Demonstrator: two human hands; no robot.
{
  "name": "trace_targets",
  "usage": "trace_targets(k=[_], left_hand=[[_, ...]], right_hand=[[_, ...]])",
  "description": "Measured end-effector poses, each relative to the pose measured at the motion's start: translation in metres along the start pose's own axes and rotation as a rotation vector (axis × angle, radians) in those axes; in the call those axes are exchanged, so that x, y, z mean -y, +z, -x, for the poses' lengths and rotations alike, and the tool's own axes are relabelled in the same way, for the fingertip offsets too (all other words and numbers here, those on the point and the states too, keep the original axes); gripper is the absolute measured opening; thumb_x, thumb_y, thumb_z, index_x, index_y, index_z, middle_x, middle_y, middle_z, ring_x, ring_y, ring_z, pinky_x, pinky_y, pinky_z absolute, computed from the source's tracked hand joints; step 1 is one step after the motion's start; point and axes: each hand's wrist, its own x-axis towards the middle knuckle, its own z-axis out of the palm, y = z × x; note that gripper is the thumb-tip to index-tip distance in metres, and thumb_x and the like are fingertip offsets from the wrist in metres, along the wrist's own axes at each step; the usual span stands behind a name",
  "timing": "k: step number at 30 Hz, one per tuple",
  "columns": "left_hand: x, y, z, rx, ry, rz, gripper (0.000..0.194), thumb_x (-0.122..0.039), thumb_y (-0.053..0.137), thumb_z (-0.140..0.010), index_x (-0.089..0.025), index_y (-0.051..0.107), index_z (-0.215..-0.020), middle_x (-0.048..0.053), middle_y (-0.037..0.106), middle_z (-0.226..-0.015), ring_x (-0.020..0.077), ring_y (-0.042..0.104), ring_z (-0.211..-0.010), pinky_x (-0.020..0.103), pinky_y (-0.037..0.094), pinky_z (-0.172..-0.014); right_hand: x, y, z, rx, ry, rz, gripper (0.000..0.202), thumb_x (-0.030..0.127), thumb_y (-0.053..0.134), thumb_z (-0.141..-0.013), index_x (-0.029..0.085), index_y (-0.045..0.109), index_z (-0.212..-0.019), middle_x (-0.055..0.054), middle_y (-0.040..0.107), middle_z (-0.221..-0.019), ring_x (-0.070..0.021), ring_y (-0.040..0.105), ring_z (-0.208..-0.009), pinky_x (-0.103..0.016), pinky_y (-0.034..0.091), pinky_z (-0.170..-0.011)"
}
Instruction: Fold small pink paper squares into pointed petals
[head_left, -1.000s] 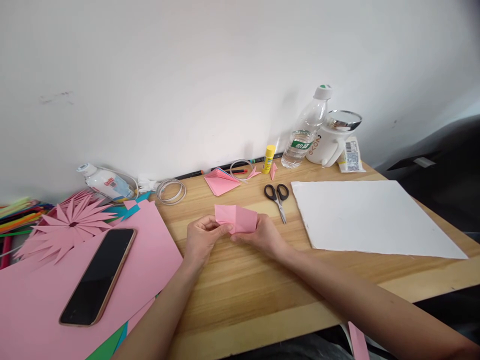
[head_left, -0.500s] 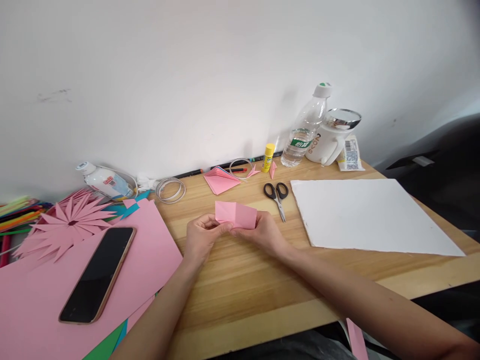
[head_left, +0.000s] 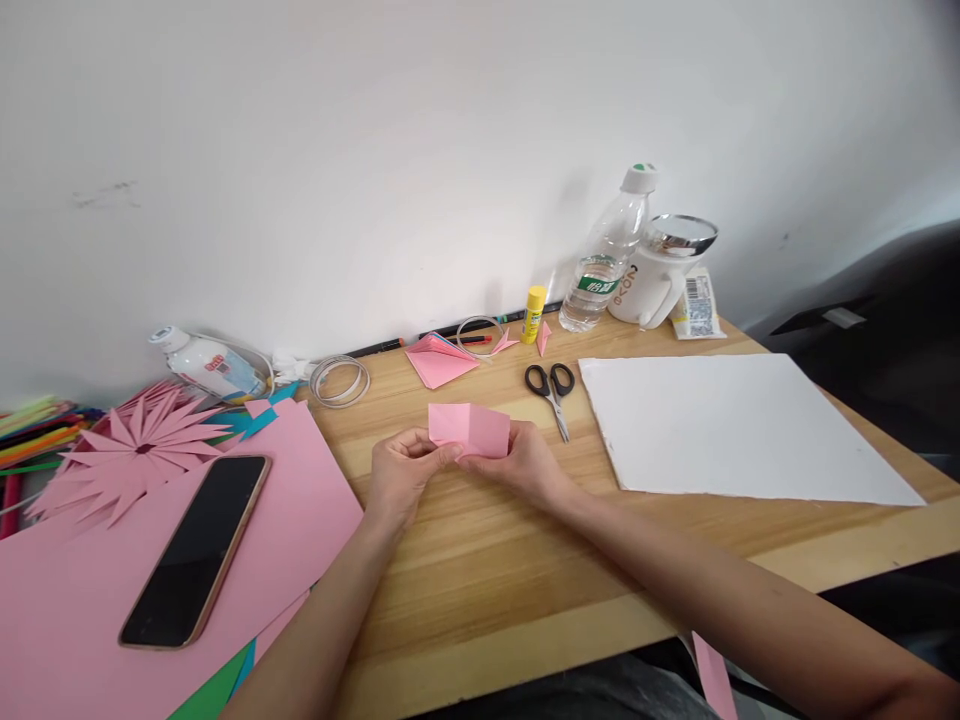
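Pale wall (head_left: 360, 170) rises behind a light wooden table (head_left: 480, 620), and above the table's middle two hands hold a small pink sheet of paper (head_left: 484, 430) with a crease running down it. Left hand (head_left: 401, 475) pinches the lower left part of the sheet between thumb and fingers; right hand (head_left: 529, 465) grips the lower right part, its thumb near the other thumb. Just beyond the sheet lies a stack of pink paper squares (head_left: 441, 368), and to the right rest black-handled scissors (head_left: 557, 400), blades toward the person. Farther back, a yellow glue stick (head_left: 533, 315) stands upright next to a folded pink paper piece (head_left: 544, 340). Near the wall at right are a clear water bottle (head_left: 596, 285), a white mug (head_left: 639, 290) and a small packet (head_left: 699, 308), with a white board (head_left: 742, 425) lying flat in front of them. At left, a smartphone (head_left: 196, 555) lies on large pink sheets (head_left: 300, 500), and behind it sits a spiky pink paper flower (head_left: 150, 435), near a white bottle (head_left: 217, 368) leaning on its side.
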Motion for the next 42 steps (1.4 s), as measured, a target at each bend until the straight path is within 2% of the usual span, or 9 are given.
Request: trace_targets(k=[10, 17, 25, 29, 34, 38, 42], left_hand=[[-0.0024, 0.0008, 0.0008, -0.004, -0.035, -0.026, 0.027, -0.025, 0.082, -0.043, -0.014, 0.065, -0.059, 0.001, 0.066, -0.055, 0.0111, 0.058, -0.052, 0.02, 0.045, -0.055], [-0.0028, -0.0033, -0.0016, -0.005, -0.04, -0.003, 0.025, -0.022, 0.083, -0.042, -0.013, 0.062, -0.051, -0.001, 0.062, -0.05, 0.0066, 0.05, -0.045, 0.017, 0.039, -0.046], [-0.0035, -0.0049, -0.0027, 0.07, -0.094, -0.039, 0.023, -0.026, 0.08, -0.048, -0.013, 0.064, -0.057, 0.002, 0.066, -0.059, 0.008, 0.053, -0.051, 0.019, 0.041, -0.052], [-0.005, -0.0051, -0.0015, 0.047, -0.069, -0.09, 0.022, -0.027, 0.08, -0.048, -0.013, 0.063, -0.053, 0.0, 0.063, -0.052, 0.0071, 0.05, -0.048, 0.018, 0.039, -0.05], [-0.0048, -0.0016, 0.0014, 0.046, -0.039, -0.102, 0.022, -0.028, 0.079, -0.049, -0.013, 0.063, -0.052, 0.002, 0.064, -0.055, 0.01, 0.054, -0.052, 0.02, 0.041, -0.052], [-0.005, 0.0004, 0.0021, 0.039, -0.026, -0.094, 0.022, -0.028, 0.08, -0.048, -0.014, 0.063, -0.051, 0.002, 0.063, -0.053, 0.0099, 0.053, -0.05, 0.02, 0.042, -0.051], [-0.0055, 0.0004, 0.0013, 0.013, -0.044, -0.081, 0.023, -0.028, 0.08, -0.047, -0.014, 0.063, -0.051, 0.001, 0.062, -0.051, 0.0097, 0.053, -0.047, 0.021, 0.042, -0.051]], right_hand=[[-0.0018, -0.0006, -0.0012, -0.003, 0.031, -0.007, 0.023, 0.027, 0.066, -0.057, 0.01, 0.06, -0.072, 0.0, 0.058, -0.064, -0.01, 0.047, -0.055, -0.02, 0.035, -0.051], [0.0011, -0.0029, -0.001, 0.032, 0.015, 0.02, 0.02, 0.027, 0.063, -0.06, 0.011, 0.057, -0.07, 0.002, 0.053, -0.06, -0.0077, 0.043, -0.053, -0.019, 0.032, -0.048], [0.0036, -0.0027, -0.0024, 0.056, 0.025, 0.055, 0.023, 0.026, 0.061, -0.059, 0.012, 0.053, -0.075, 0.001, 0.056, -0.065, -0.009, 0.046, -0.056, -0.019, 0.035, -0.05], [0.0012, -0.0025, -0.0031, 0.045, -0.012, 0.096, 0.02, 0.026, 0.059, -0.061, 0.013, 0.052, -0.074, 0.001, 0.055, -0.065, -0.009, 0.046, -0.056, -0.019, 0.035, -0.05], [0.0023, -0.0027, -0.0029, 0.028, -0.053, 0.157, 0.024, 0.035, 0.061, -0.063, 0.013, 0.053, -0.07, 0.002, 0.052, -0.063, -0.0088, 0.043, -0.055, -0.019, 0.033, -0.05], [0.0029, -0.0028, -0.0036, -0.001, -0.036, 0.186, 0.02, 0.028, 0.06, -0.06, 0.013, 0.053, -0.071, 0.002, 0.051, -0.061, -0.0084, 0.042, -0.054, -0.018, 0.032, -0.047], [0.0004, -0.0047, -0.0053, 0.026, -0.002, 0.137, 0.022, 0.02, 0.06, -0.058, 0.012, 0.054, -0.077, 0.002, 0.054, -0.064, -0.0083, 0.045, -0.055, -0.018, 0.033, -0.048]])
